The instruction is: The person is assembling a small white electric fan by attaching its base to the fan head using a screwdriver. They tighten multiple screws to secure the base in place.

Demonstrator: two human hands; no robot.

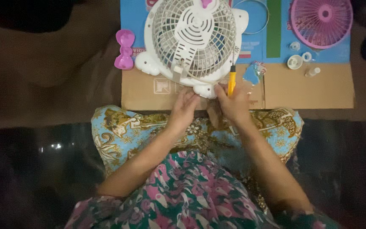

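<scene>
A small white fan body (193, 40) with a round grille lies back-up on a flattened cardboard box (301, 87). My right hand (235, 104) grips a screwdriver with a yellow handle (232, 79), its shaft pointing up along the fan's right edge. My left hand (184, 107) rests with loose fingers on the cardboard just below the fan's lower edge, holding nothing that I can see.
A pink bow-shaped piece (124, 49) lies left of the fan. A pink round grille (321, 21) sits at the top right, with small white caps (295, 61) and a thin wire ring (257, 17) near it. A patterned blue cushion (115, 131) covers my lap.
</scene>
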